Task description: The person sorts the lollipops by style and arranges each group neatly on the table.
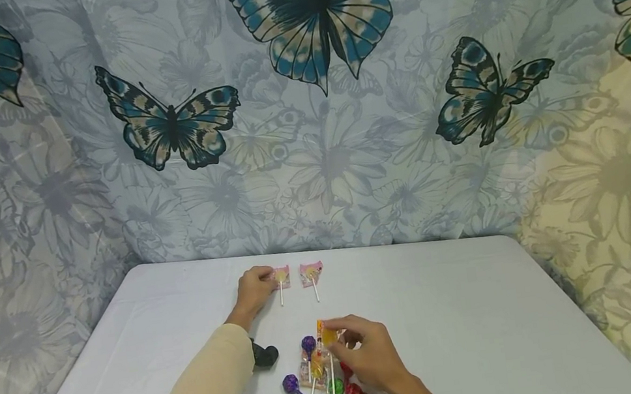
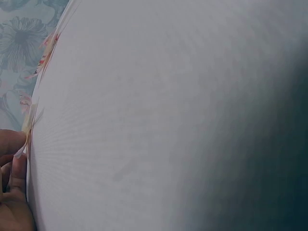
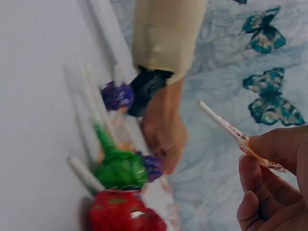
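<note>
At the back of the table, my left hand (image 1: 253, 290) pinches the wrapper edge of a flat lollipop (image 1: 282, 277) in pink-and-clear wrapping, its white stick pointing toward me. A matching lollipop (image 1: 311, 274) lies just to its right. Nearer me, my right hand (image 1: 371, 352) holds a flat yellow-orange lollipop (image 1: 328, 336) by its wrapper, between thumb and fingers. In the right wrist view this lollipop's white stick (image 3: 221, 121) juts out from the fingertips. Below that hand lies a pile with purple lollipops (image 1: 290, 384), a green lollipop (image 1: 336, 388) and red lollipops (image 1: 354, 393).
A white-covered table (image 1: 454, 311) spreads out to both sides of the pile. Behind it hangs a butterfly-patterned cloth (image 1: 336, 174). A black device (image 1: 265, 355) is worn on the left wrist, close to the pile's left side.
</note>
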Demonstrator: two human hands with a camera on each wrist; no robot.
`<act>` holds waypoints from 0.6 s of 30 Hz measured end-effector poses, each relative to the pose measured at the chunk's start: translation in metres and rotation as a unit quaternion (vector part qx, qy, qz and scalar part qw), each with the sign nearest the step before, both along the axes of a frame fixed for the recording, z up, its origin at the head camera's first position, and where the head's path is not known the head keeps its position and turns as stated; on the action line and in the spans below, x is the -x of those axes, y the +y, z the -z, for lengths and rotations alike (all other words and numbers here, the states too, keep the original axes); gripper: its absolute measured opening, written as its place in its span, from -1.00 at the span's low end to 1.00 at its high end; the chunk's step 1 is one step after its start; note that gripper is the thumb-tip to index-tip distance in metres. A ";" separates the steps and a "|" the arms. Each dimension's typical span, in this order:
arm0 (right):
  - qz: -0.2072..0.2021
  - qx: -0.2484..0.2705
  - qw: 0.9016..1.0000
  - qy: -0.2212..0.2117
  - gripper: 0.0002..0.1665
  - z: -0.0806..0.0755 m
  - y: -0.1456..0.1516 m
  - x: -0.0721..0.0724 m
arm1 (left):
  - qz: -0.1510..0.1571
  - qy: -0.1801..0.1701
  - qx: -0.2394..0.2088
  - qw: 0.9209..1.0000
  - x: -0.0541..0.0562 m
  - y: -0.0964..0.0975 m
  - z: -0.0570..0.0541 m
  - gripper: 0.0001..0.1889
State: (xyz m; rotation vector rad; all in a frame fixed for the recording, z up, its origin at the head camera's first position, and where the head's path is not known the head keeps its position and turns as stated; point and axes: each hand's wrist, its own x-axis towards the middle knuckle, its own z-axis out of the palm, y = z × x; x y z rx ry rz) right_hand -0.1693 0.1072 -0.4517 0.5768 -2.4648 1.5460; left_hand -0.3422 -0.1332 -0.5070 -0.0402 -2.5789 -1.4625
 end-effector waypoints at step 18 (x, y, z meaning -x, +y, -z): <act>-0.095 0.114 0.982 0.120 -0.57 -0.059 0.018 -0.019 | -0.009 0.002 -0.009 1.000 -0.001 0.001 -0.001 -0.64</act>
